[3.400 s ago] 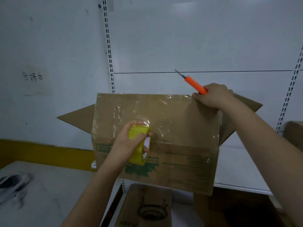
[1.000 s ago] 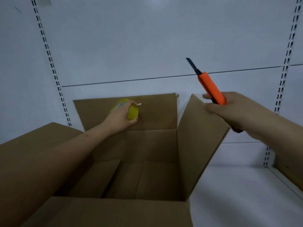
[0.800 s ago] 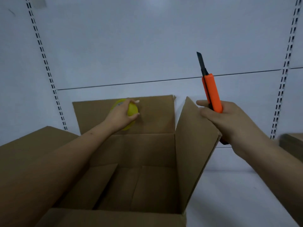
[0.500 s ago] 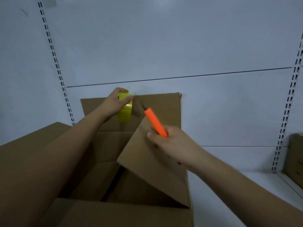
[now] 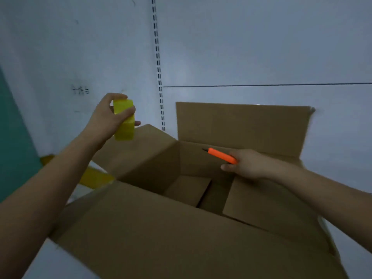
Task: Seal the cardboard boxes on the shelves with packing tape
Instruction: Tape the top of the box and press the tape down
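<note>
Cardboard box [image 5: 181, 234] top untaped, flaps mostly open; left hand [image 5: 106, 119] grips yellow tape [image 5: 123, 120], right hand [image 5: 247, 164] clasps orange knife [image 5: 220, 156]; sealing remains

An open cardboard box [image 5: 141, 228] fills the lower view, its far flap upright. The left hand [image 5: 108, 117] holds a yellow tape roll [image 5: 123, 122] above the left flap; the right hand [image 5: 247, 164] holds an orange knife [image 5: 221, 156] (blade barely showing) over the opening.

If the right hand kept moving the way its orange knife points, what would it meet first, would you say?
Probably the inner face of the brown cardboard box's left wall: the right hand aims the orange utility knife leftward over the open interior, though depth is unclear.
</note>
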`<state>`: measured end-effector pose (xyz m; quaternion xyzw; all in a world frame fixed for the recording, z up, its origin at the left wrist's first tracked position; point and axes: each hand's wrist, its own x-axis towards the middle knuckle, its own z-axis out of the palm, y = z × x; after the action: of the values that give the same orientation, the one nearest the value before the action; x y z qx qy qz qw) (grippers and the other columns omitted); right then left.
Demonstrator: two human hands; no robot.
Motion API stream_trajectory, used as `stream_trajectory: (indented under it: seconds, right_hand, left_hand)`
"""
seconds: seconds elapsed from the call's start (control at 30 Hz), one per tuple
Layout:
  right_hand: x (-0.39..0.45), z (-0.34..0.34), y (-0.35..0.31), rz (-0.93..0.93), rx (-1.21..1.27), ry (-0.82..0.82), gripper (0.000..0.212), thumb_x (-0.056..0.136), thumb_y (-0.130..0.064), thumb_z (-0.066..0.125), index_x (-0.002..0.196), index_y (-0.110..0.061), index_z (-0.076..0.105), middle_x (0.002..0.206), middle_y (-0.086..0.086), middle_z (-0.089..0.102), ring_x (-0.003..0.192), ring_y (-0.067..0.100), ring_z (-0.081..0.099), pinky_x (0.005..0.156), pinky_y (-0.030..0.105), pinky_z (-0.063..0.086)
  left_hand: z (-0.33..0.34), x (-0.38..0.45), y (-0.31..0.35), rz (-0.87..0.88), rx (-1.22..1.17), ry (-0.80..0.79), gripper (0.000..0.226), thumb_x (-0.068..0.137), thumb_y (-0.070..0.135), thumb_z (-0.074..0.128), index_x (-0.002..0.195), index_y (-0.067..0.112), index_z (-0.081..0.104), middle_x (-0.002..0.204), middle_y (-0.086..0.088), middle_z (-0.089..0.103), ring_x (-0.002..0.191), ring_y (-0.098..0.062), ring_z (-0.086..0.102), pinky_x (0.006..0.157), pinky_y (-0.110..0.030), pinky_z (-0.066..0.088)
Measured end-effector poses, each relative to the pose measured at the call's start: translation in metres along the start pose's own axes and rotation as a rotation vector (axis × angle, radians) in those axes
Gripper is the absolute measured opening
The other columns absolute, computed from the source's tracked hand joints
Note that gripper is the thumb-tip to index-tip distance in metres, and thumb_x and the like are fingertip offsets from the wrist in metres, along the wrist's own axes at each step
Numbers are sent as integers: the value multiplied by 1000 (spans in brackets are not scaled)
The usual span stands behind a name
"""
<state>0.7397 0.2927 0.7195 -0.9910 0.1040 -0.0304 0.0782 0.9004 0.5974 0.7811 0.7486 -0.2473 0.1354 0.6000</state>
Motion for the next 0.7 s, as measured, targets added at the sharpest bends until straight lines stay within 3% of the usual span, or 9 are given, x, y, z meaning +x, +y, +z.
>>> stream_trajectory:
  seconds: [0.03, 0.1, 0.17, 0.23, 0.33, 0.47, 0.53, 0.63, 0.7]
  right_hand:
    - [15, -1, -5, 4, -39, 23, 35, 98, -47, 53, 119, -20, 57, 129, 11, 56, 107, 27, 53, 83, 32, 42]
    - [45, 0, -10, 60, -134, 108, 52, 98, -51, 49, 144, -29, 42, 162, 9, 18, 137, 37, 34, 110, 47, 32]
    - [68, 2, -13, 140, -174, 192, 61, 99, -52, 46, 154, -38, 23, 165, 7, -4, 146, 44, 15, 116, 60, 19]
    - [85, 7, -13, 215, -145, 227, 65, 99, -52, 46, 155, -40, 15, 164, 10, -13, 147, 47, 4, 116, 65, 11]
    - [97, 24, -10, 309, -118, 201, 70, 97, -54, 46, 156, -40, 10, 162, 14, -18, 146, 49, -6, 114, 69, 4]
    - [96, 44, 0, 356, -194, 201, 69, 98, -55, 42, 156, -39, 7, 161, 17, -19, 146, 50, -7, 113, 70, 4]
    - [96, 48, 5, 348, -240, 224, 67, 99, -55, 40, 156, -39, 7, 161, 18, -18, 146, 49, -5, 115, 69, 4]
    - [98, 48, 6, 351, -218, 256, 69, 98, -57, 39, 156, -40, 5, 162, 17, -15, 147, 47, -3, 116, 66, 5]
    - [100, 45, 7, 349, -195, 293, 71, 98, -58, 39, 156, -40, 5, 163, 16, -11, 147, 47, 1, 116, 64, 8]
  left_hand:
    - [-23, -8, -10, 15, 63, 93, 41, 93, 26, 70, 129, 27, 49, 121, -6, 64, 78, -25, 76, 69, -40, 63]
    - [-60, -23, -34, 26, 217, 260, 44, 89, 36, 70, 126, 34, 47, 115, -3, 65, 87, -24, 73, 82, -47, 60]
    - [-85, -34, -59, -22, 308, 395, 48, 84, 39, 67, 127, 35, 45, 114, -1, 63, 96, -24, 63, 88, -47, 53]
    - [-99, -38, -87, -115, 286, 454, 52, 82, 34, 68, 128, 31, 45, 114, -2, 59, 97, -26, 56, 88, -46, 50]
    - [-103, -37, -119, -255, 123, 349, 59, 68, 55, 74, 118, 45, 44, 111, -6, 67, 97, -29, 66, 85, -52, 56]
    - [-89, -30, -132, -364, 17, 260, 83, 75, 50, 81, 140, 17, 41, 129, -15, 53, 107, -32, 56, 85, -41, 48]
    - [-83, -32, -131, -395, -24, 298, 88, 76, 43, 83, 144, 12, 37, 138, -17, 48, 118, -33, 51, 89, -40, 44]
    - [-76, -35, -130, -380, -187, 435, 80, 77, 33, 85, 141, 19, 38, 136, -13, 47, 118, -28, 51, 95, -45, 48]
    - [-73, -36, -118, -280, -246, 487, 71, 77, 30, 84, 134, 26, 41, 129, -7, 49, 113, -26, 53, 96, -50, 52]
